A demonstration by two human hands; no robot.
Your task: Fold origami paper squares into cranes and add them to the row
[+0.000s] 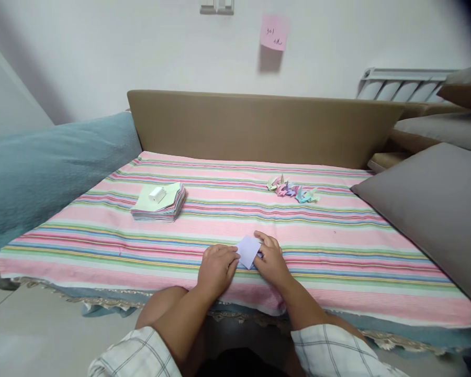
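Note:
A small pale lilac paper square point(248, 250) lies on the striped cloth point(337, 246) near the front edge of the bed. My left hand point(216, 267) has curled fingers pressing the paper's left edge. My right hand point(271, 256) pinches its right edge, fingers bent down on it. Both hands rest on the cloth with the paper between them.
A stack of coloured paper squares point(168, 207) with a small white block point(157, 193) on top sits at the left. Several folded paper figures point(292, 189) lie at the back right. Grey cushions point(435, 209) crowd the right side, a teal blanket point(43, 167) the left.

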